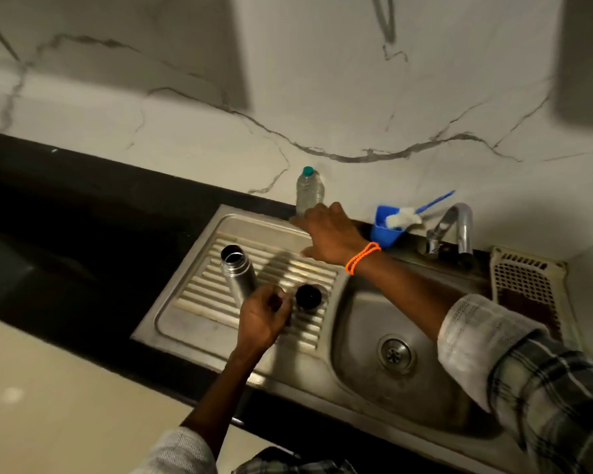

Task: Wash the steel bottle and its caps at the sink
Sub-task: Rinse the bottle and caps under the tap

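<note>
Steel bottle (237, 273) stands uncapped on the drainboard (199, 313); left hand (263, 318) pinches a small cap (276, 300) beside it, and right hand (329, 234), fingers relaxed, reaches backward. A left-hand nudge could topple it.

Sink (353, 388) set in tabletop (83, 213), drainboard (199, 323) left of basin. Bottle (237, 272) upright on drainboard, cap (308, 296) right of it, left hand (264, 314) between them at the front. Right hand (326, 234) behind, at plastic bottle (309, 189) by wall. Cup (386, 230) with brush (404, 217) right of that, then tap (454, 227), basket (528, 282) far right.
</note>
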